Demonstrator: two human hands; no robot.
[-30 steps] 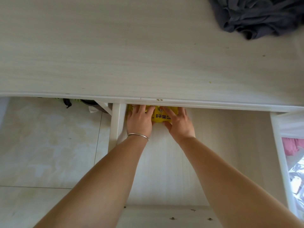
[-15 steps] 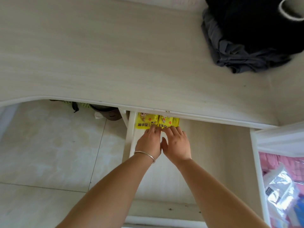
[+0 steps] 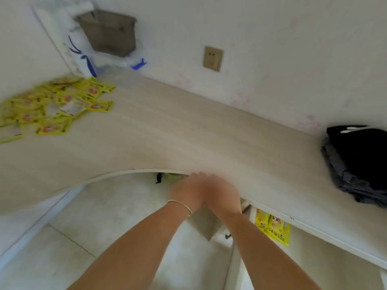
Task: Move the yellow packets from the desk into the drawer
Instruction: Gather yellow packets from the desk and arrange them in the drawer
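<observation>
A heap of several yellow packets (image 3: 52,105) lies on the light wooden desk (image 3: 188,139) at its far left. Two more yellow packets (image 3: 274,227) lie side by side at the back left of the open drawer (image 3: 326,266), partly under the desk's edge. My left hand (image 3: 186,193), with a thin bracelet on the wrist, and my right hand (image 3: 224,195) are close together at the desk's front edge, left of the drawer. Both are blurred by motion, and I see nothing yellow in either.
Folded dark clothes (image 3: 360,162) sit on the desk's right end. A brown container (image 3: 109,32) and a clear plastic bag with blue marks (image 3: 83,53) stand in the back left corner. A wall socket (image 3: 212,58) is behind the desk. Tiled floor (image 3: 104,216) lies below.
Both hands have let go of the packets in the drawer and come up to the desk's front edge. My view has swung up and left, bringing the heap of packets into sight.
</observation>
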